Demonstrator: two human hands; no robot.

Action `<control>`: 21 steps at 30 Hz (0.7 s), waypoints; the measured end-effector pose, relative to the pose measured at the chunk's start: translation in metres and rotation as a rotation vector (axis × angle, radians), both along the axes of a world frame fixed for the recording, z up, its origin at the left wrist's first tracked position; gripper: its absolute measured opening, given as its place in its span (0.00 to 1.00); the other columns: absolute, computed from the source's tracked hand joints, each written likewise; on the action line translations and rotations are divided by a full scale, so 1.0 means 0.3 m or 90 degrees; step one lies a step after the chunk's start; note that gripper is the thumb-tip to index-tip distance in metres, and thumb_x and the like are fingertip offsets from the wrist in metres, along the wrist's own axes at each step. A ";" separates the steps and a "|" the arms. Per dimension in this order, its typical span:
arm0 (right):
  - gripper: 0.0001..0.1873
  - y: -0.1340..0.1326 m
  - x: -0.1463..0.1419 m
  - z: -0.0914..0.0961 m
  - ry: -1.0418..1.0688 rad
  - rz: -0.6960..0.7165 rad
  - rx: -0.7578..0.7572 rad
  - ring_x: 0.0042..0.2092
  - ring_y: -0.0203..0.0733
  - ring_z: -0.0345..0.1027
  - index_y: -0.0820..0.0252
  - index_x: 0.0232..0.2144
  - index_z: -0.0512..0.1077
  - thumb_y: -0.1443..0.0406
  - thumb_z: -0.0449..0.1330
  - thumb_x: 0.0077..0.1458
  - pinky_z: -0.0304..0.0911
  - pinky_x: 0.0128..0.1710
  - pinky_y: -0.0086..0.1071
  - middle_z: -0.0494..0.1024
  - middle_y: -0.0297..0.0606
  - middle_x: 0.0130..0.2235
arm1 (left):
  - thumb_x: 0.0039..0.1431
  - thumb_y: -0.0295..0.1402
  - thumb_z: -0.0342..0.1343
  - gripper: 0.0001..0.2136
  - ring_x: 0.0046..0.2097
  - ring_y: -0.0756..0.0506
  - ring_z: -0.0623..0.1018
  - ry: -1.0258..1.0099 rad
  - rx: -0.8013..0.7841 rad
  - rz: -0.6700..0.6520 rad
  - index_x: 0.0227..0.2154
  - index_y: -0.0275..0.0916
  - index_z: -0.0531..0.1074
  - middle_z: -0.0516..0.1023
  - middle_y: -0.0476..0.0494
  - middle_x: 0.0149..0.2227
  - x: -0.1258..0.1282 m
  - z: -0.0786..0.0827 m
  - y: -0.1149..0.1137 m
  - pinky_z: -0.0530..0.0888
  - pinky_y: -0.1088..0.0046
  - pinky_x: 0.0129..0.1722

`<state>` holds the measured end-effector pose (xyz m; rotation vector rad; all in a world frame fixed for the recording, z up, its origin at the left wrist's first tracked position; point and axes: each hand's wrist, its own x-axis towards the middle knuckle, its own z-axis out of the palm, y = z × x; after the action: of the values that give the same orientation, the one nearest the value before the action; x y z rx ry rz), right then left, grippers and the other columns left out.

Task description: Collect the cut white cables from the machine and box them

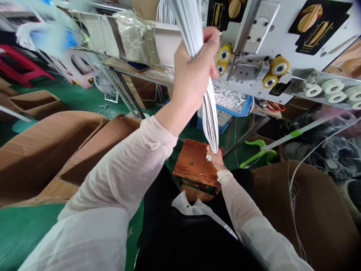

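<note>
A long bundle of white cables (211, 116) runs from the top of the head view down toward the wooden stool. My left hand (194, 67) is wrapped round its upper part, in front of the machine. Lower down, my right hand (216, 160) is closed round the bundle's bottom end, above the reddish-brown wooden stool (194, 158). Short cable ends poke out beside my right hand's fingers. Between my hands the strands bow slightly apart. The top of the bundle leaves the frame.
At the upper right stands a machine (255, 81) with yellow rollers (279, 66) and dials. A blue bin (245, 107) of white scraps sits beneath it. Cardboard boxes (84, 146) lie at left, another box (313, 199) at right. A green-footed stand (259, 150) reaches across the right side.
</note>
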<state>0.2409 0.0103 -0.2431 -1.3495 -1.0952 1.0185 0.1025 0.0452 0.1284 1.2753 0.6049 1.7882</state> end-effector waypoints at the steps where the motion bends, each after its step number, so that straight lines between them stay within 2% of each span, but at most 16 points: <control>1: 0.25 0.004 0.016 -0.002 -0.024 -0.009 0.009 0.26 0.35 0.65 0.62 0.34 0.73 0.45 0.61 0.50 0.65 0.29 0.30 0.71 0.32 0.24 | 0.59 0.27 0.62 0.06 0.22 0.52 0.72 -0.006 0.021 -0.012 0.27 0.40 0.74 0.62 0.54 0.20 -0.023 -0.011 -0.007 0.71 0.76 0.26; 4: 0.25 0.004 0.042 -0.012 -0.088 0.002 0.005 0.27 0.36 0.65 0.62 0.35 0.74 0.45 0.60 0.50 0.64 0.29 0.30 0.73 0.34 0.25 | 0.61 0.21 0.57 0.09 0.25 0.50 0.73 -0.013 0.039 -0.037 0.26 0.38 0.74 0.66 0.52 0.21 -0.086 -0.060 -0.032 0.73 0.74 0.30; 8: 0.23 -0.004 0.041 -0.054 -0.084 -0.006 -0.021 0.25 0.35 0.63 0.61 0.28 0.71 0.46 0.58 0.50 0.63 0.26 0.29 0.75 0.38 0.27 | 0.63 0.23 0.56 0.10 0.21 0.51 0.68 -0.071 -0.059 0.000 0.26 0.40 0.72 0.65 0.53 0.21 -0.144 -0.136 -0.064 0.70 0.74 0.26; 13: 0.17 0.016 0.059 -0.099 -0.065 -0.041 -0.009 0.25 0.34 0.61 0.60 0.29 0.69 0.51 0.59 0.50 0.61 0.25 0.28 0.70 0.31 0.23 | 0.65 0.21 0.51 0.12 0.20 0.52 0.62 -0.142 -0.077 0.057 0.26 0.40 0.67 0.59 0.55 0.18 -0.210 -0.172 -0.089 0.66 0.75 0.24; 18: 0.13 0.030 0.067 -0.124 -0.093 -0.050 0.012 0.31 0.37 0.67 0.60 0.32 0.71 0.58 0.58 0.47 0.66 0.34 0.31 0.74 0.34 0.29 | 0.65 0.23 0.51 0.10 0.20 0.53 0.61 -0.171 -0.042 0.069 0.27 0.40 0.68 0.59 0.55 0.19 -0.267 -0.221 -0.109 0.66 0.75 0.25; 21: 0.13 0.029 0.059 -0.142 -0.090 -0.073 -0.002 0.35 0.39 0.69 0.62 0.33 0.73 0.61 0.56 0.45 0.67 0.39 0.33 0.77 0.36 0.31 | 0.62 0.25 0.57 0.08 0.20 0.53 0.61 -0.184 -0.061 0.079 0.27 0.40 0.68 0.59 0.56 0.18 -0.285 -0.271 -0.111 0.66 0.75 0.25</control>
<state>0.2588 0.0191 -0.2858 -1.4866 -1.1069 0.8518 0.0169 0.0121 0.0473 0.9097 0.6080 1.9743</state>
